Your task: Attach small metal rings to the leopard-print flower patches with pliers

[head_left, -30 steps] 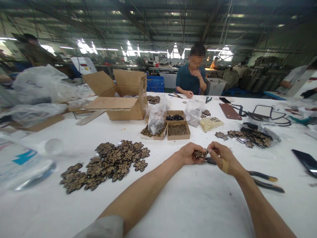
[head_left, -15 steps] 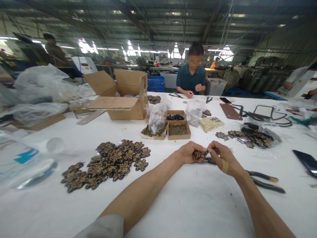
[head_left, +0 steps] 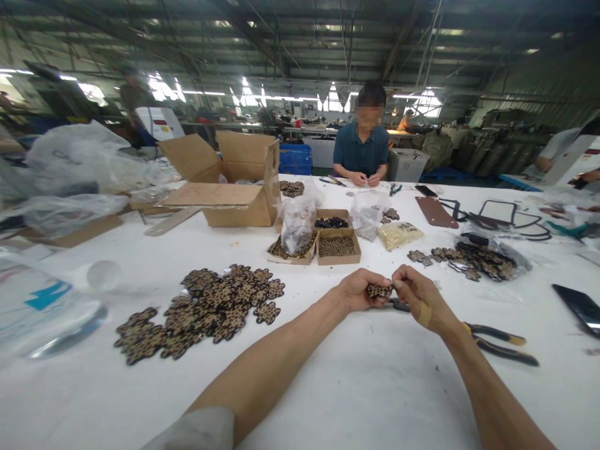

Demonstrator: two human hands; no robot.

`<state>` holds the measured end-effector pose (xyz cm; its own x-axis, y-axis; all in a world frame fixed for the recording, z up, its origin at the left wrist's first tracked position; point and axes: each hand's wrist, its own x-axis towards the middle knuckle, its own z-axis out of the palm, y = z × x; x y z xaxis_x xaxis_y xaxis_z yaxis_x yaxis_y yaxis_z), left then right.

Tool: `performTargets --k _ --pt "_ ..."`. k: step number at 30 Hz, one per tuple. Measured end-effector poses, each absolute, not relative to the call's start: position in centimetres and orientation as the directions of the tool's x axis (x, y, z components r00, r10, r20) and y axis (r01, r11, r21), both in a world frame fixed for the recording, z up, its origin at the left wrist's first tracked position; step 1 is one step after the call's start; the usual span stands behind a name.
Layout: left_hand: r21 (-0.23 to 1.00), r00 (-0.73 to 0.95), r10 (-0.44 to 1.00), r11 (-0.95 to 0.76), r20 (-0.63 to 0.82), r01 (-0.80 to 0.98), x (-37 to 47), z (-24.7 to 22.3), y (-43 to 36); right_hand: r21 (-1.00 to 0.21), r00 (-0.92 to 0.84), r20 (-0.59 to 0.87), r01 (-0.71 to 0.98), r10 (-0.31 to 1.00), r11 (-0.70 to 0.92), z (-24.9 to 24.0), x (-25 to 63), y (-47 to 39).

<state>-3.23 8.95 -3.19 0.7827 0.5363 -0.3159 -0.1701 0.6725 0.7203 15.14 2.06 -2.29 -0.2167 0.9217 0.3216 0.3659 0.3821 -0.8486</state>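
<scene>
My left hand (head_left: 360, 290) is closed on a leopard-print flower-shaped patch (head_left: 379, 290) with a dark edge. At the patch's right side, my right hand (head_left: 417, 294) has its thumb and fingers pinched together; whatever lies between them is too small to make out. A bandage (head_left: 424, 314) wraps the right wrist area. Beneath that hand lies a pair of pliers with black and yellow handles (head_left: 504, 340), partly hidden by the hand and forearm. Left of my arms spreads a pile of similar patches (head_left: 210, 306).
Beyond my hands stand small boxes of brass-coloured pieces (head_left: 336, 245) and an open cardboard box (head_left: 239, 206). A bag of pale pieces (head_left: 400, 235), more patches (head_left: 492, 259) and a phone (head_left: 579, 306) lie rightward. A co-worker (head_left: 360, 147) sits across the table.
My hands stay almost in place around the patch. Across the table, the co-worker's hands have come together lower down. A person in the left background has moved rightward.
</scene>
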Motion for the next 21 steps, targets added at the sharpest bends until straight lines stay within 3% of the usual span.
performTargets --k 7,13,17,21 --pt "0.765 0.737 0.609 0.612 -0.294 -0.2 -2.9 -3.3 8.8 -0.85 -0.218 0.342 0.341 0.914 0.4 -2.6 15.3 2.4" --pt "0.86 0.606 0.766 0.442 -0.215 -0.254 -2.7 -3.7 8.9 -0.851 -0.188 0.343 0.352 0.921 0.389 -2.8 16.1 2.9" --pt "0.886 0.572 0.795 0.396 -0.199 -0.242 -2.8 -3.2 8.9 -0.766 -0.067 0.419 0.509 0.906 0.392 -2.1 18.5 3.4" --pt "0.898 0.561 0.807 0.369 -0.182 -0.238 -2.9 -2.4 8.8 -0.699 0.096 0.442 0.661 0.892 0.275 -1.9 22.3 3.2"
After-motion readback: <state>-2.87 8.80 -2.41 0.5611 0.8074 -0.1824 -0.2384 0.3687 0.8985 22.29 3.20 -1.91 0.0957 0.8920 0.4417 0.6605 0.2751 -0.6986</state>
